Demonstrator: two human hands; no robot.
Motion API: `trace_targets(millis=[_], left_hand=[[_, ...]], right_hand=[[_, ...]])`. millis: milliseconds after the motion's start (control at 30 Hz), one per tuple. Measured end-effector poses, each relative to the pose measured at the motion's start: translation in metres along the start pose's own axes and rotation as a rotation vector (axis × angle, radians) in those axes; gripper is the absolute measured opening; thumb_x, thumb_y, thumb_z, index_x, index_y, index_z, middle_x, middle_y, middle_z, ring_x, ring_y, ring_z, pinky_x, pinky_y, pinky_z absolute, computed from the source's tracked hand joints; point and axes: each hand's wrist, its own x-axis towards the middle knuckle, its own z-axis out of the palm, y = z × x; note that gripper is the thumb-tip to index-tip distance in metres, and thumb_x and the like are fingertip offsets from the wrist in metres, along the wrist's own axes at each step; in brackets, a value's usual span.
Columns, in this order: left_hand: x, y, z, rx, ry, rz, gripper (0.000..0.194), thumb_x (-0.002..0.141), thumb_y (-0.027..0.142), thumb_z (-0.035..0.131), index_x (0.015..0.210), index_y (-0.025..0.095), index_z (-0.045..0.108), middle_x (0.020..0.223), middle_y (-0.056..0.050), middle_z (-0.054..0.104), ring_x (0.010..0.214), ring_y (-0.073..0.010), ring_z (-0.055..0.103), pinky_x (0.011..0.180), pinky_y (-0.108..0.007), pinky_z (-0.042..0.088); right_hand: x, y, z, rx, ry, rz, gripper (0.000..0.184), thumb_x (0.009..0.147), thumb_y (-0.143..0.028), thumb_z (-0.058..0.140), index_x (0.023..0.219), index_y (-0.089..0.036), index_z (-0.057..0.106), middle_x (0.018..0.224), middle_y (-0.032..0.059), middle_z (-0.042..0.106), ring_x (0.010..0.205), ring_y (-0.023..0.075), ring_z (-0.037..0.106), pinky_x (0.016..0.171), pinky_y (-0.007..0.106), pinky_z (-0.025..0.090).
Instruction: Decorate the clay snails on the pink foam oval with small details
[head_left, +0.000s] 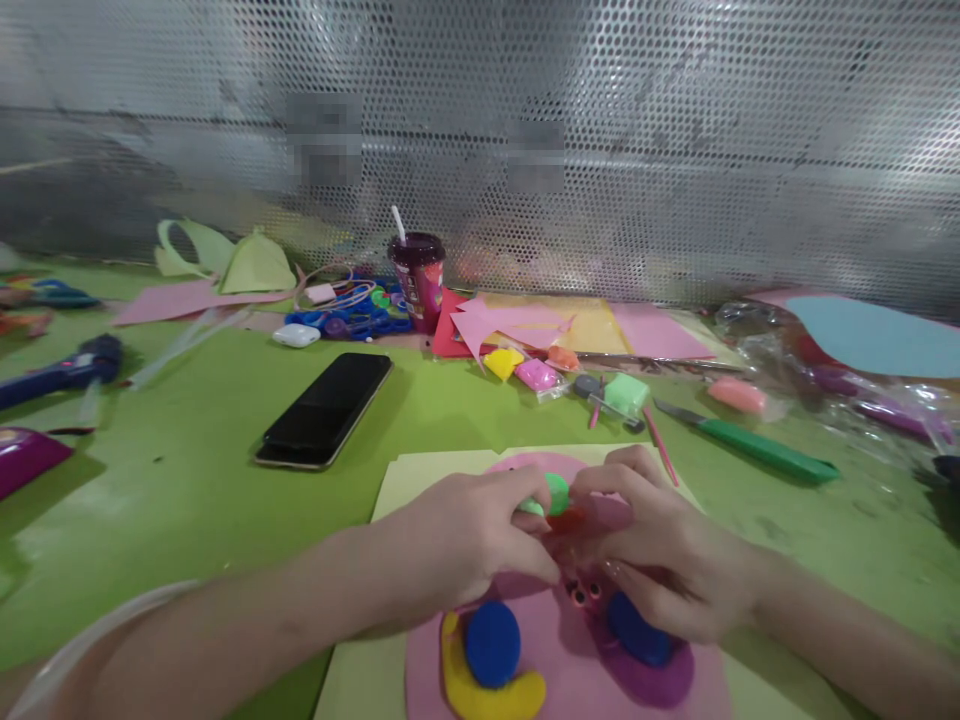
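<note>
Green table [202, 510]: runs out on all sides of the pink paper; tools & scraps prob. pushed off to leave elbow room there.
Pale yellow sheet [409, 480]: flat under pink paper, prob. as backing, keeping clay off tabletop.
Pink paper [555, 650]: rounded, flat, right btwn the forearms, likely b/c both hands reach it easily.
Left hand [480, 520]: over pink paper, thumb & fingers pinched on green clay, prob. to steady a soft bit w/out squashing it.
Right hand [667, 540]: over pink paper's R. part, fingers bent, one tip by the green clay; can't tell if it grips anything.
Phone [328, 410]: beyond pink paper, to its L., lying flat, likely parked out of the way.
Cutter [765, 448]: beyond pink paper, to its R., green handle, prob. within easy reach.
Yellow clay [480, 700]: curved like a crescent, on pink paper's near L. part.
Blue discs [493, 643]: smooth, round; one against yellow clay, other on purple clay [656, 685], pink paper's R. part.
Green clay [556, 494]: above pink paper's far half; bright, matte, partly hidden by fingers, so full shape unclear.
</note>
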Motion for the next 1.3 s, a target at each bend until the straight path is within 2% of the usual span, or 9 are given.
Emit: trace_targets(millis=[233, 433, 567, 700, 867, 1000, 1300], left_hand=[[0.000, -0.002, 0.001, 0.090, -0.005, 0.050, 0.028, 0.087, 0.015, 0.046, 0.095, 0.029, 0.067, 0.102, -0.003, 0.050, 0.082, -0.0125, 0.051, 0.070, -0.023, 0.037], [0.000, 0.000, 0.000, 0.117, -0.023, 0.018, 0.025, 0.088, 0.019, 0.047, 0.098, 0.030, 0.067, 0.098, -0.002, 0.051, 0.082, -0.0136, 0.051, 0.068, -0.023, 0.037], [0.001, 0.001, 0.001, 0.088, -0.012, 0.011, 0.023, 0.089, 0.022, 0.047, 0.097, 0.029, 0.067, 0.100, -0.002, 0.050, 0.082, -0.0120, 0.051, 0.068, -0.021, 0.037], [0.001, 0.002, -0.002, 0.081, -0.023, -0.010, 0.022, 0.090, 0.030, 0.047, 0.093, 0.028, 0.069, 0.097, -0.002, 0.050, 0.083, -0.0132, 0.050, 0.070, -0.022, 0.038], [0.001, 0.003, -0.005, 0.090, -0.045, 0.033, 0.025, 0.091, 0.030, 0.044, 0.097, 0.029, 0.069, 0.102, -0.003, 0.052, 0.084, -0.0135, 0.052, 0.073, -0.023, 0.039], [0.001, 0.002, -0.001, 0.113, -0.064, 0.025, 0.026, 0.090, 0.025, 0.045, 0.100, 0.030, 0.068, 0.104, -0.003, 0.053, 0.085, -0.0144, 0.053, 0.073, -0.023, 0.040], [0.003, 0.000, 0.001, 0.176, -0.013, 0.066, 0.027, 0.092, 0.030, 0.042, 0.104, 0.032, 0.066, 0.101, -0.003, 0.055, 0.084, -0.0149, 0.052, 0.068, -0.024, 0.039]], right_hand=[[0.001, -0.001, -0.001, 0.043, -0.012, 0.021, 0.032, 0.070, -0.010, 0.043, 0.088, -0.021, 0.067, 0.105, 0.0068, 0.052, 0.094, 0.0191, 0.044, 0.083, 0.038, 0.036], [0.007, -0.005, -0.008, 0.043, -0.119, 0.073, 0.031, 0.070, -0.010, 0.042, 0.081, -0.020, 0.069, 0.104, 0.0065, 0.055, 0.095, 0.0198, 0.045, 0.083, 0.038, 0.038], [0.008, -0.005, -0.008, 0.067, -0.106, 0.119, 0.030, 0.071, -0.009, 0.042, 0.075, -0.020, 0.070, 0.104, 0.0067, 0.054, 0.092, 0.0191, 0.044, 0.083, 0.038, 0.039], [0.007, -0.007, -0.007, 0.084, -0.093, 0.105, 0.030, 0.073, -0.009, 0.042, 0.076, -0.020, 0.070, 0.106, 0.0070, 0.053, 0.093, 0.0190, 0.044, 0.084, 0.038, 0.039], [0.002, -0.002, -0.009, 0.125, -0.045, 0.153, 0.030, 0.078, -0.011, 0.043, 0.089, -0.022, 0.070, 0.115, 0.0074, 0.047, 0.104, 0.0206, 0.044, 0.087, 0.041, 0.037], [-0.002, 0.003, -0.009, 0.133, 0.037, 0.200, 0.032, 0.085, -0.016, 0.040, 0.094, -0.023, 0.069, 0.111, 0.0078, 0.047, 0.102, 0.0199, 0.045, 0.088, 0.042, 0.037], [0.001, -0.002, -0.009, 0.085, 0.009, 0.171, 0.032, 0.082, -0.013, 0.040, 0.089, -0.021, 0.070, 0.108, 0.0089, 0.048, 0.101, 0.0198, 0.046, 0.086, 0.039, 0.039]])
